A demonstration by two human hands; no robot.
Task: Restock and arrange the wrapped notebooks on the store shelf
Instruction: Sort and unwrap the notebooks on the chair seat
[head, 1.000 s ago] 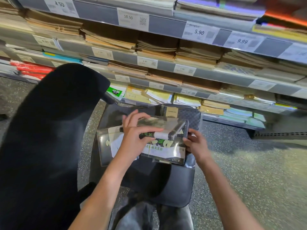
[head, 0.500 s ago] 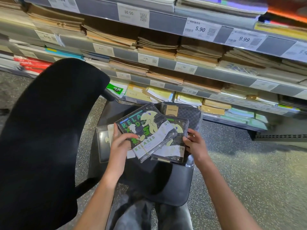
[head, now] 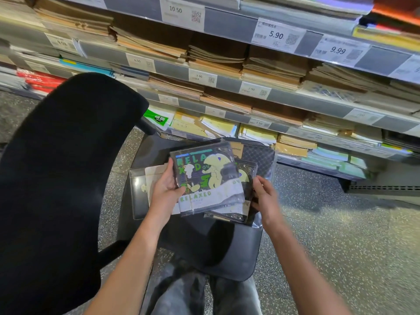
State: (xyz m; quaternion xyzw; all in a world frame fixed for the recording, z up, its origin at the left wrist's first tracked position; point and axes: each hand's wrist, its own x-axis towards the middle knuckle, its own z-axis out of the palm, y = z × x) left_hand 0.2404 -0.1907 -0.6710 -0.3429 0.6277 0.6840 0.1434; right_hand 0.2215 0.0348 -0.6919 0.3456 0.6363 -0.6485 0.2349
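Two hands: left hand (head: 165, 193) grips top wrapped notebook (head: 205, 176); right hand (head: 265, 196) holds stack (head: 246, 178) beneath. Black chair back (head: 61, 169) blocks lower-left shelves (head: 227, 85).

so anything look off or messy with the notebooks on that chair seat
Slightly. The top wrapped notebook, gripped by the left hand, sits skewed over the stack that the right hand steadies. More wrapped ones lie splayed to the left on the chair seat. No visible damage.

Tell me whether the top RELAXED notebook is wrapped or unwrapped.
Wrapped: the top notebook shows glossy clear film past its edges, gripped by the left hand.
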